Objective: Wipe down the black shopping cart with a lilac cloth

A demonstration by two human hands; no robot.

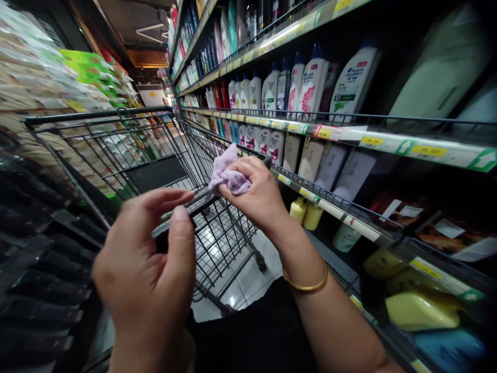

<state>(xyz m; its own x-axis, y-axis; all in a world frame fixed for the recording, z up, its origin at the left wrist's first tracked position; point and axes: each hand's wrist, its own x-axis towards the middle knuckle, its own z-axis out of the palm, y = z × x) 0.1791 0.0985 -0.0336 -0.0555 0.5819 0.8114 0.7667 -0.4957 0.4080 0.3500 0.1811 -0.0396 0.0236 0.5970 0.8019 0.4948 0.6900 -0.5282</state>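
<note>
A crumpled lilac cloth (230, 173) is bunched in my right hand (258, 184), which is closed around it at the right end of the shopping cart's dark handle bar (204, 203). A gold bangle (306, 284) circles my right wrist. My left hand (145, 264) is in front of the bar's left part, thumb and curved fingers apart, with nothing seen between them. It hides part of the bar, and I cannot tell whether it touches it. Beyond both hands stretches the black wire shopping cart (97, 115), its basket showing no goods.
Along the right, close to the cart, run shelves (438, 150) with price labels, shampoo bottles (310, 85) and yellow bottles (423, 311). Stacked packs (34, 77) and dark packaged goods (39, 280) line the left. Tiled floor (248, 280) shows under the cart.
</note>
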